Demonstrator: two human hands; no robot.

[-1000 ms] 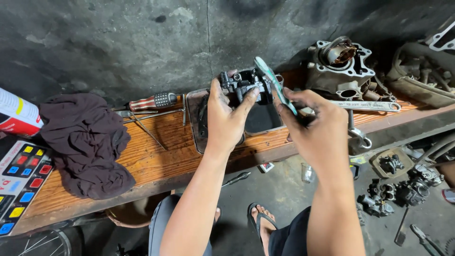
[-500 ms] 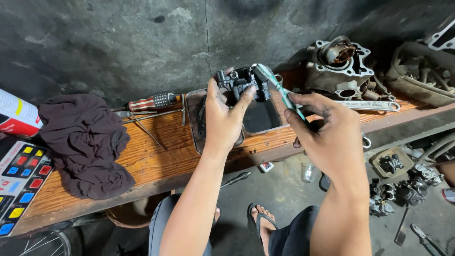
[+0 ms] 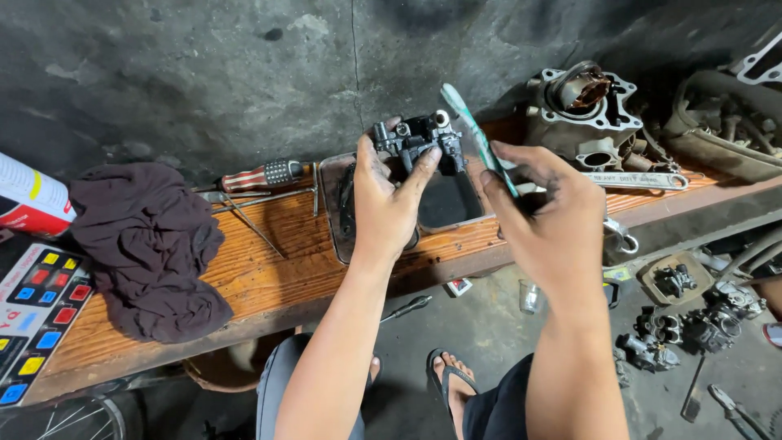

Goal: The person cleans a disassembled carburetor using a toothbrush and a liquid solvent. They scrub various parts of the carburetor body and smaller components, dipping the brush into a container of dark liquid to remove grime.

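Wooden bench (image 3: 269, 269): dark rag (image 3: 147, 244), screwdriver (image 3: 261, 175), metal tray (image 3: 444, 208), engine cylinder (image 3: 582, 118), wrench (image 3: 643, 179).

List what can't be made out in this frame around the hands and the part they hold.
- Head view: the underside of the dark metal part is covered by the left hand.
- The toothbrush handle's lower end disappears inside the right hand.
- The tray floor is dark and partly blocked by both hands; contents unreadable.
- The spray can is cut by the left edge.

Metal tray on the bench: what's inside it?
The metal tray shows a dark, wet-looking bottom at its right side. The left hand and the carburetor it holds cover the rest, so anything beneath them cannot be seen.
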